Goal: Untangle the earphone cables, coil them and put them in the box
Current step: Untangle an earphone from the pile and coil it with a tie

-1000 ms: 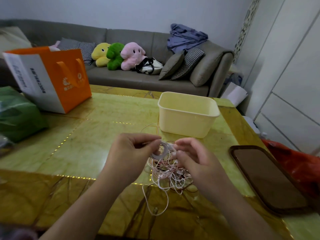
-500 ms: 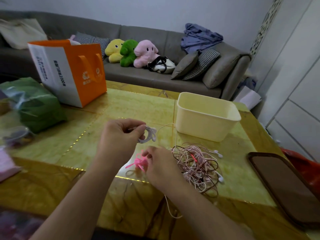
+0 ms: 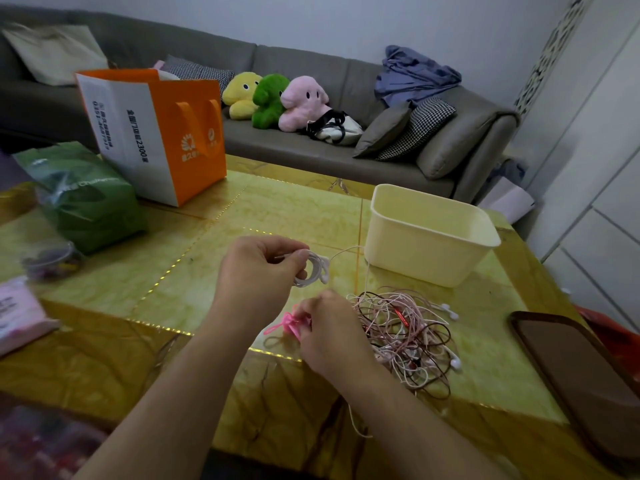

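Orange paper bag (image 3: 180,133) at 10 o'clock. My left hand (image 3: 258,271) pinches coiled white earphone cable (image 3: 313,270); right hand (image 3: 332,336) pinches pink ties (image 3: 289,323); tangled pink cable pile (image 3: 403,336) at 3, below cream plastic box (image 3: 429,237).

Yellow-green marbled table (image 3: 284,209) and what lies on it
A cream box (image 3: 427,252) stands far right, a tangle of pink, white and dark earphone cables (image 3: 403,336) in front of it, small pink ties (image 3: 289,323) just left of the tangle. An orange paper bag (image 3: 162,133) stands at the far left, a green packet (image 3: 81,199) beside it, a pink packet (image 3: 19,315) at the left edge, a dark tray (image 3: 581,382) on the right
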Motion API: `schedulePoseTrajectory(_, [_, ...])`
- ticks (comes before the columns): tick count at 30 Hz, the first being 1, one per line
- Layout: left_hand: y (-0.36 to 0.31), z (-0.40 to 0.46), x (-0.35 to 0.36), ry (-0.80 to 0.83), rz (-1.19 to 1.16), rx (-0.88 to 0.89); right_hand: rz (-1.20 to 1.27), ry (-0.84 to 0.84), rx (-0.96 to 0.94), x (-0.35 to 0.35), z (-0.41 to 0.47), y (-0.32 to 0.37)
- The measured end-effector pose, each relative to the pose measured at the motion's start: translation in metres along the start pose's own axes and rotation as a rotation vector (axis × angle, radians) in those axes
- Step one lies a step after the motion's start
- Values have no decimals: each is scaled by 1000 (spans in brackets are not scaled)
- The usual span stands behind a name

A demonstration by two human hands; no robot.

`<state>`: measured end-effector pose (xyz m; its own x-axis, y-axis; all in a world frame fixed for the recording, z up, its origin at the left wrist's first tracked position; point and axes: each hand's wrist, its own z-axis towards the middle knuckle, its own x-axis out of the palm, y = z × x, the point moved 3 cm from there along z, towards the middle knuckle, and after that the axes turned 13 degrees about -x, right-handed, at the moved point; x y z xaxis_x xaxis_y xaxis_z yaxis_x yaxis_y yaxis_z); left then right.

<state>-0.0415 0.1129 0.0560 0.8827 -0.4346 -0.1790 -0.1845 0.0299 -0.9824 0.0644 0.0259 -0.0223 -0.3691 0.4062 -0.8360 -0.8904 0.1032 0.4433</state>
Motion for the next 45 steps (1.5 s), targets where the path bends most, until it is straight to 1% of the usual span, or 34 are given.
schedulePoseTrajectory(4, [-1, -3, 3, 11, -1, -12, -72, 20, -30, 2, 0, 2])
schedulePoseTrajectory(6, [-1, -4, 4, 14, 7, -14, -60, 17, -43, 1, 1, 3])
schedulePoseTrajectory(11, [-1, -6, 5, 20, 16, -1, 25, 47, 43, -5, -2, 2])
schedulePoseTrajectory(14, [-3, -8, 7, 22, 18, 11, 47, 2, 88, -17, -6, 4])
schedulePoseTrajectory(16, [-5, -10, 7, 15, 6, 27, 37, -85, 99, -29, -12, 6])
schedulePoseTrajectory(18, [-8, -12, 8, 9, -14, 42, 105, -214, 106, -44, -21, 3])
schedulePoseTrajectory(19, [-8, -13, 7, 3, -25, 48, 157, -246, 128, -50, -25, 1])
schedulePoseTrajectory(23, [-12, -19, 12, 0, -66, 56, 442, -323, 269, -89, -44, -16])
schedulePoseTrajectory(25, [-16, -26, 20, 24, -70, 52, 556, -384, 302, -115, -54, -24])
schedulePoseTrajectory(28, [-18, -37, 33, 65, -50, 43, 653, -433, 318, -146, -68, -32])
schedulePoseTrajectory(32, [-20, -50, 55, 125, -53, 34, 741, -460, 313, -162, -86, -38])
schedulePoseTrajectory(35, [-19, -58, 70, 170, -44, 26, 764, -432, 303, -160, -94, -41])
schedulePoseTrajectory(42, [-15, -71, 94, 231, -26, 22, 1054, -447, 306, -166, -99, -45])
schedulePoseTrajectory(45, [-15, -75, 94, 238, -19, 19, 1103, -463, 311, -163, -99, -43])
